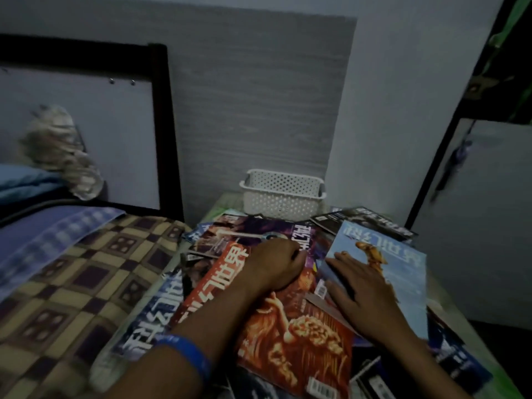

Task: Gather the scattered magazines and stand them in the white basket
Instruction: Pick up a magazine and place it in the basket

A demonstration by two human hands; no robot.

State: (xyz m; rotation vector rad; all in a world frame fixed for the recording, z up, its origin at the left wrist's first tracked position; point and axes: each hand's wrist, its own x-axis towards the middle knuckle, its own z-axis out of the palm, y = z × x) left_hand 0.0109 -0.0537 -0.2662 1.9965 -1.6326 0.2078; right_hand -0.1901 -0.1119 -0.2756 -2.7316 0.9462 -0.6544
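Basket (283, 194) behind magazines (290, 326); bed (72, 272) to their left

We see the magazines spread flat in an overlapping heap on the table. The red-orange magazine (293, 338) lies under our left grip (275, 266), tilted, its cover upside down to us. The pale blue magazine (403, 272) lies under our right grip (359, 289). A purple magazine (247, 231) lies just beyond the left grip. The white basket (283, 194), perforated and upright, stands beyond both grips, behind the heap.
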